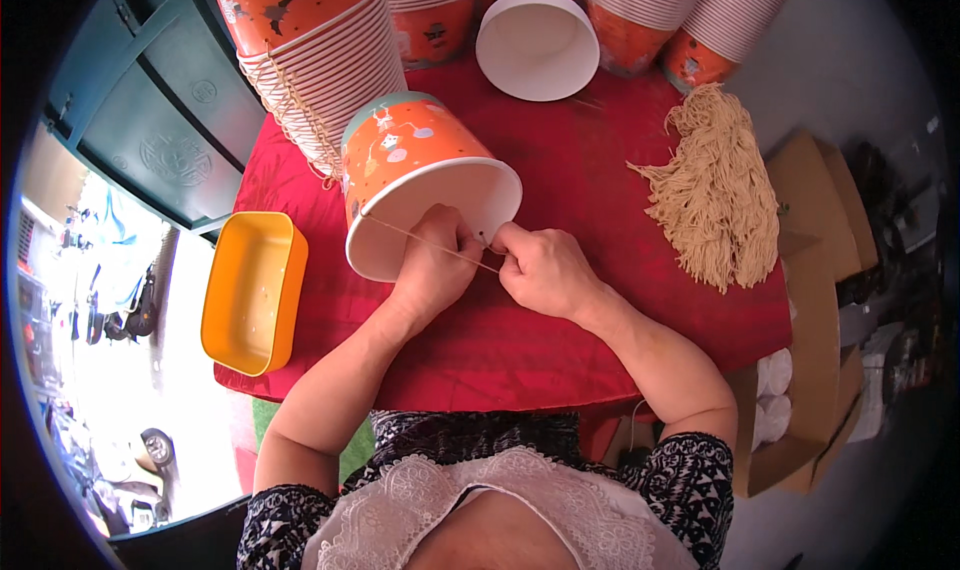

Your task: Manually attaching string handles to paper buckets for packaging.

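An orange paper bucket (410, 155) with a white rim lies on its side on the red tablecloth (560, 330), its mouth facing me. My left hand (432, 265) grips the lower rim of the bucket. My right hand (538, 268) pinches a thin tan string (420, 238) at the rim. The string stretches taut across the bucket's mouth, from its left edge to my fingers.
A heap of tan strings (715, 195) lies at the right. Stacks of orange buckets (315, 55) stand along the far edge, with one white upturned bucket (537, 42). A yellow tub (250, 290) hangs at the left edge. Cardboard boxes (815, 300) sit right.
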`<action>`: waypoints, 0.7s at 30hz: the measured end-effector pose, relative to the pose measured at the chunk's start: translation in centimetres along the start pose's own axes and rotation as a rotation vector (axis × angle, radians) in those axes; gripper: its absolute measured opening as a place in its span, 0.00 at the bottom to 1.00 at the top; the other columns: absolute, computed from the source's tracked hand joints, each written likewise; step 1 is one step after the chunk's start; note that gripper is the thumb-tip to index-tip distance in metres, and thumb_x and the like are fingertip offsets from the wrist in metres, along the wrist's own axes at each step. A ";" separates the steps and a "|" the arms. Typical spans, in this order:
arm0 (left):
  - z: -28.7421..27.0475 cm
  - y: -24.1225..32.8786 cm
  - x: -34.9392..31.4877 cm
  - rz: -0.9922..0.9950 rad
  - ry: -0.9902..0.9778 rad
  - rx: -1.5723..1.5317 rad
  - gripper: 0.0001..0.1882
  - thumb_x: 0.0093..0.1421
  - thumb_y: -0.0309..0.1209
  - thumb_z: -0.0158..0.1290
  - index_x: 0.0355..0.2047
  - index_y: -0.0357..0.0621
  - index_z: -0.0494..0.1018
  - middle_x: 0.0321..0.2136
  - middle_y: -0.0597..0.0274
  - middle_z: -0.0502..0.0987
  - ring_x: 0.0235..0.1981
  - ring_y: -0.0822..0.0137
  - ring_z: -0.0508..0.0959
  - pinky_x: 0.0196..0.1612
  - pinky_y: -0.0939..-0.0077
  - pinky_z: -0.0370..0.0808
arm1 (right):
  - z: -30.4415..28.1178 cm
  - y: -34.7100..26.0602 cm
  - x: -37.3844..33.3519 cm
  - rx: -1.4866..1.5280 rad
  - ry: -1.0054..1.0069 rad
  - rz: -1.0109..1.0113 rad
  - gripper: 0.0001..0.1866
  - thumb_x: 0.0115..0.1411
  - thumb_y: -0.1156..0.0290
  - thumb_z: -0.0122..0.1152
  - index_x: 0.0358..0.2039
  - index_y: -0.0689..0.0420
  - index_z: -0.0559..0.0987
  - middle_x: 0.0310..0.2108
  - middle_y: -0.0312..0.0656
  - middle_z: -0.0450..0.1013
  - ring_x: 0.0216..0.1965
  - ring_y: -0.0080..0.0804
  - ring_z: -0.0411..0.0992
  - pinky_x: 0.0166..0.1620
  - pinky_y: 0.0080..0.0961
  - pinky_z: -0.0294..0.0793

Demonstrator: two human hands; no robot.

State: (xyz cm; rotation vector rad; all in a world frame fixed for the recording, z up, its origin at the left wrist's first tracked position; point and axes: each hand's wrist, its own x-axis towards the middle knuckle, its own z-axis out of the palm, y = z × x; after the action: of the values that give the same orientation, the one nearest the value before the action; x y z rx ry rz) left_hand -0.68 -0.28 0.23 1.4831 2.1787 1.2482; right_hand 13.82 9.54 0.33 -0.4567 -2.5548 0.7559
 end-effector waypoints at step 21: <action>0.8 1.0 0.7 -0.019 -0.003 0.109 0.06 0.47 0.22 0.56 0.21 0.30 0.71 0.22 0.42 0.75 0.25 0.45 0.78 0.29 0.57 0.74 | -0.7 0.2 0.6 -0.033 -0.073 -0.026 0.03 0.51 0.75 0.53 0.25 0.59 0.73 0.21 0.54 0.74 0.26 0.56 0.74 0.30 0.52 0.72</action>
State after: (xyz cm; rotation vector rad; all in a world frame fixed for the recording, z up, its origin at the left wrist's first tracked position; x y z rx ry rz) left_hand 0.08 0.84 0.65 1.4996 2.2865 1.1373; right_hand 13.68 10.24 0.98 -0.4121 -2.6394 0.7354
